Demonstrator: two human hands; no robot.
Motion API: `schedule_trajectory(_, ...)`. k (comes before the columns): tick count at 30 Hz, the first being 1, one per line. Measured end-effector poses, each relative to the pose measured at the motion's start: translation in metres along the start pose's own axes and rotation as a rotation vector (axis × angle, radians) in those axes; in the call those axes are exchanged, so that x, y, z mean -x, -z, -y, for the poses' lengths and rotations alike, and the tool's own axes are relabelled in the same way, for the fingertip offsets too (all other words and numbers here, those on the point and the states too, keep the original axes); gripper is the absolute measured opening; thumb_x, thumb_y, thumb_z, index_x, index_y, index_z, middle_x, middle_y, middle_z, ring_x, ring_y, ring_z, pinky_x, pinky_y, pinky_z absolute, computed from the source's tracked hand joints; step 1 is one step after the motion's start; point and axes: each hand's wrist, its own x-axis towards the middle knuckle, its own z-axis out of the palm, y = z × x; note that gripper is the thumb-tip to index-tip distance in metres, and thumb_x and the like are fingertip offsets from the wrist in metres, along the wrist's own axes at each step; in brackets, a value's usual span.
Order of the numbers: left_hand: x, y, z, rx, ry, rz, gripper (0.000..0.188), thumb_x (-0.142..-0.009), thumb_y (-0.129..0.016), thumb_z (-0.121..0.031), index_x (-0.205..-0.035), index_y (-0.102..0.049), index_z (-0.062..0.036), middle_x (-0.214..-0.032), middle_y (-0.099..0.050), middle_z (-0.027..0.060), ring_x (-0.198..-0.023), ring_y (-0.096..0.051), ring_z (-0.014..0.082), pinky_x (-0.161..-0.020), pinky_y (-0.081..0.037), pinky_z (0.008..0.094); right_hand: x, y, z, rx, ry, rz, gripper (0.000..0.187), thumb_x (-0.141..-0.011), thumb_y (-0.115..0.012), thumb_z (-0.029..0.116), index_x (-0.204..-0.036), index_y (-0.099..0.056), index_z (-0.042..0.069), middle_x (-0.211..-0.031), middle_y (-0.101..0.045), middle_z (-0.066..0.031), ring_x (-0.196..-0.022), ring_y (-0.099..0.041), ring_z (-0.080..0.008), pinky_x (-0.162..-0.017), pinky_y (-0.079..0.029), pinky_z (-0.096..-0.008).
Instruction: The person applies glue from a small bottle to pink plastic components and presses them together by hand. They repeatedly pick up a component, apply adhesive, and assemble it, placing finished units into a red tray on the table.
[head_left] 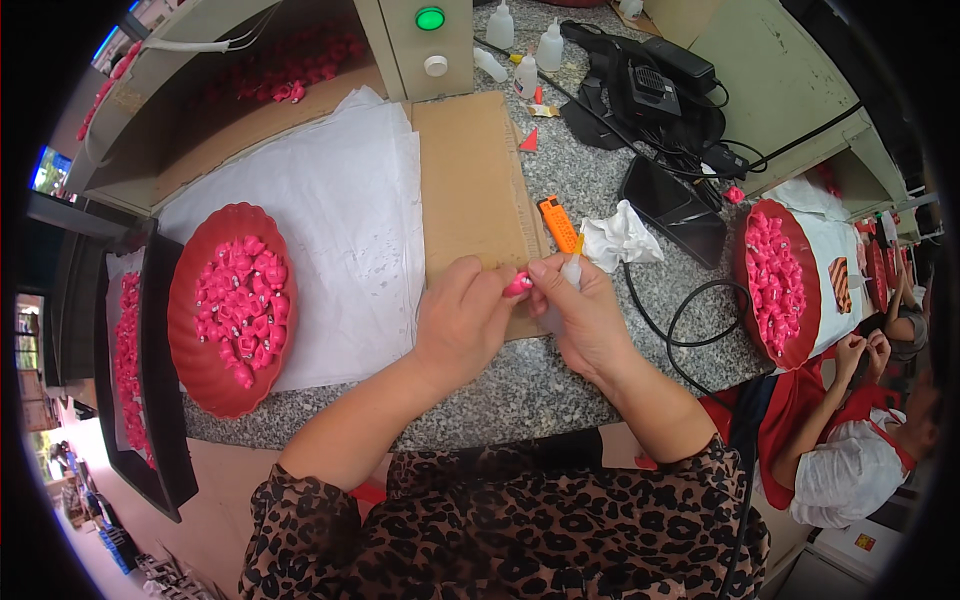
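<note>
Close together over the near edge of the flat brown cardboard sheet (465, 170), your left hand (460, 318) pinches the small glossy pink figure (518, 285), long axis unclear, just left of your right hand (588, 318), clamped around the translucent white plastic bottle (571, 270), orange nozzle (579, 244) upward.

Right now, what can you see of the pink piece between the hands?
The pink piece is small, rounded and glossy, apparently plastic, with a pale spot near its right end. The left hand pinches it over the cardboard, hiding part of it. The right hand is close beside it, contact unclear.
</note>
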Motion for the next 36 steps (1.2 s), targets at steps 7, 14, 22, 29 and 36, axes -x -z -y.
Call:
schedule_trajectory(7,0.0002,0.0007,0.0009,-0.007,0.026,0.07,0.035,-0.073,-0.063,-0.013,-0.104,-0.052,0.0017,-0.076,-0.053,0.013,-0.065,-0.053,0.0275,-0.056,-0.043,0.0351,-0.0022,0.0021,0.0018,-0.035,-0.014,0.011,0.015,-0.082,-0.061,0.016,-0.075,-0.055,0.005,-0.064,-0.052,-0.0007,-0.057,-0.046,-0.007,-0.055,-0.037,-0.0198)
schedule_trajectory(14,0.0002,0.0011,0.0022,0.0,0.022,0.08,0.034,-0.075,-0.06,-0.006,-0.107,-0.05,0.0016,-0.077,-0.055,0.0144,-0.066,-0.054,0.0285,-0.056,-0.043,0.0347,-0.0026,0.0024,0.0024,-0.031,-0.03,0.024,0.015,-0.083,-0.06,0.017,-0.074,-0.055,0.005,-0.065,-0.052,-0.0005,-0.058,-0.046,-0.0071,-0.056,-0.037,-0.0198)
schedule_trajectory(22,-0.0011,0.0023,-0.0001,0.023,0.042,0.129,0.03,-0.079,-0.057,-0.015,-0.105,-0.05,-0.0013,-0.079,-0.054,0.0138,-0.069,-0.054,0.0299,-0.059,-0.043,0.0371,-0.0001,0.0021,0.0059,-0.01,-0.053,0.025,0.017,-0.082,-0.061,0.018,-0.072,-0.054,0.006,-0.065,-0.053,-0.0008,-0.059,-0.047,-0.0069,-0.055,-0.037,-0.0201)
schedule_trajectory(29,-0.0007,0.0024,0.001,0.026,0.04,0.15,0.03,-0.08,-0.056,-0.016,-0.105,-0.05,-0.0011,-0.08,-0.054,0.0141,-0.07,-0.054,0.0301,-0.06,-0.043,0.0376,0.0006,0.0019,0.0049,-0.012,-0.054,0.026,0.018,-0.082,-0.061,0.019,-0.071,-0.054,0.007,-0.064,-0.052,-0.0004,-0.058,-0.047,-0.0067,-0.055,-0.036,-0.0197)
schedule_trajectory(36,0.0016,0.0005,0.0,0.017,0.05,0.11,0.037,-0.075,-0.061,-0.011,-0.109,-0.05,-0.0001,-0.083,-0.054,0.0145,-0.071,-0.054,0.0294,-0.061,-0.044,0.0361,-0.0003,0.0017,0.005,-0.051,-0.064,0.04,0.018,-0.084,-0.059,0.02,-0.072,-0.053,0.007,-0.065,-0.052,-0.0004,-0.059,-0.046,-0.0069,-0.056,-0.037,-0.0199)
